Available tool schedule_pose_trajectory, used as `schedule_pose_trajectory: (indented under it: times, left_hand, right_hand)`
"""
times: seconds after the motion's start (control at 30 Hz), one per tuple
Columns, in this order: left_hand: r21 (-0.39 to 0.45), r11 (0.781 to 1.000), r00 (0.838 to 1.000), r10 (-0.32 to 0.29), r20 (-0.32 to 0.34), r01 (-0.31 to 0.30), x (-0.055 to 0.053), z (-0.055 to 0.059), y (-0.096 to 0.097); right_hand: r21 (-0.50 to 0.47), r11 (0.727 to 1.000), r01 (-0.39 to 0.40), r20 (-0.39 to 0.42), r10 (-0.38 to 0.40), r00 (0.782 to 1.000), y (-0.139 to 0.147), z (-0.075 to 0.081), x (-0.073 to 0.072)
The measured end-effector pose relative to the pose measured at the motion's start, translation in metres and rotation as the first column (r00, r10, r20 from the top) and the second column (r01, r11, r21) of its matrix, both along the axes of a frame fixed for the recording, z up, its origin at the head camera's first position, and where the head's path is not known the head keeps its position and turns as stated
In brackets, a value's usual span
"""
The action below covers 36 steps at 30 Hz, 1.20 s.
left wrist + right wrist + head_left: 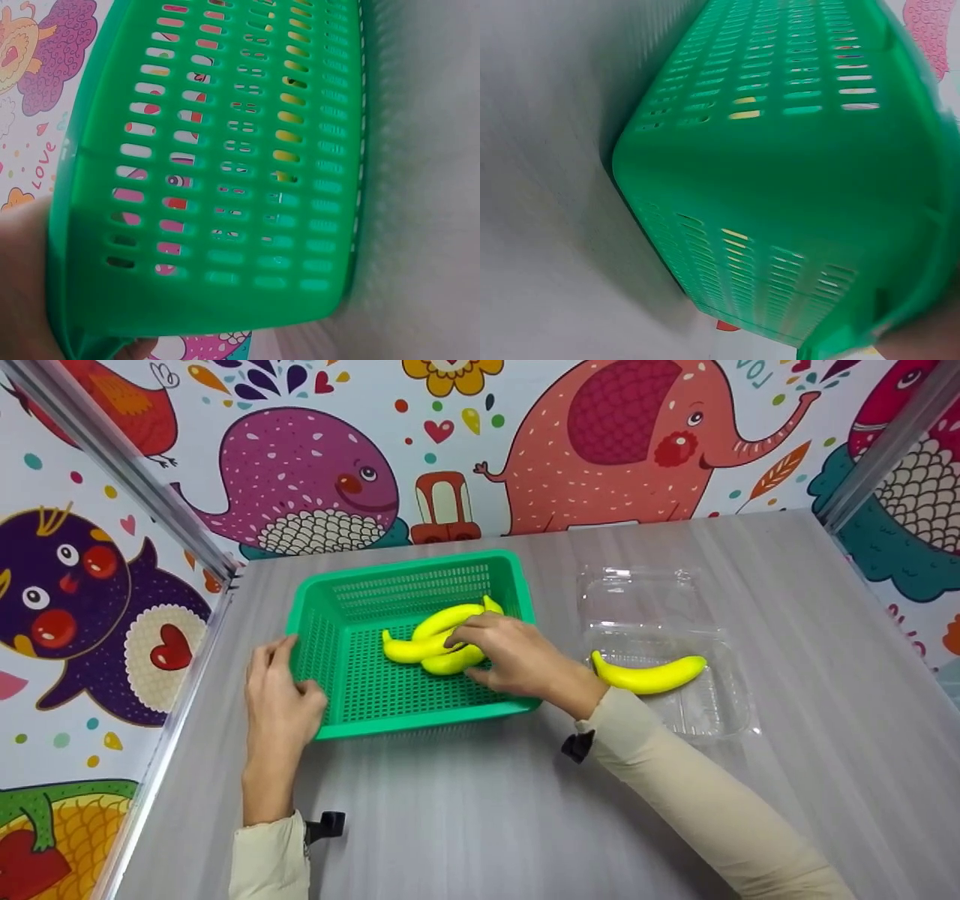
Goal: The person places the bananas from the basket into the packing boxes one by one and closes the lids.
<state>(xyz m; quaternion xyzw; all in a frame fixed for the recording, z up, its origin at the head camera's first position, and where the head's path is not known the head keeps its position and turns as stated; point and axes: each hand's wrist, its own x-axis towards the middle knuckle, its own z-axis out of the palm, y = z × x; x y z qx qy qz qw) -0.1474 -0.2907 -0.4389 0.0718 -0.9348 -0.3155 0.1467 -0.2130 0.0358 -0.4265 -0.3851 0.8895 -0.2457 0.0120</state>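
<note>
Green plastic basket (412, 724): the left hand (283, 694) gripped its left rim (295, 607), seemingly for steadiness; the right hand (517, 656) arched half-curled over yellow bananas (411, 651) inside, hold unclear to me; another banana (652, 676) lay right, in clear packaging (733, 682).

"What does the right hand (514, 656) cover?"
"Parts of the bananas (409, 651); whether it pinches one, I can't tell."
"And the left wrist view?"
"The frame's edges cut off the left hand (281, 697) and the basket (420, 721)."
"Right wrist?"
"The right hand there is blurred, mostly out of frame."
</note>
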Motion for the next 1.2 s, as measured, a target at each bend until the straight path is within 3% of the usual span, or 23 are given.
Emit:
schedule_pose_trajectory:
  times: [0.23,0.4,0.63,1.2]
  left_hand:
    - [-0.006,1.000,1.000,-0.001,-0.010,0.001,0.000,0.000,0.001]
    - [-0.010,1.000,1.000,0.002,-0.020,-0.002,0.001,0.001,-0.001]
    - [-0.009,1.000,1.000,-0.002,-0.024,0.002,0.001,-0.001,0.001]
    - [-0.007,1.000,1.000,-0.004,-0.013,0.003,0.000,-0.002,0.001]
  right_hand:
    - [0.112,0.993,0.028,-0.054,-0.022,0.998,-0.010,-0.007,-0.005]
    - [0.232,0.972,0.030,-0.096,-0.007,0.995,-0.013,-0.010,-0.003]
    - [0.327,0.944,0.054,-0.137,-0.010,0.991,-0.013,-0.011,-0.001]
    - [0.423,0.900,0.108,-0.220,-0.013,0.975,-0.015,-0.015,0.000]
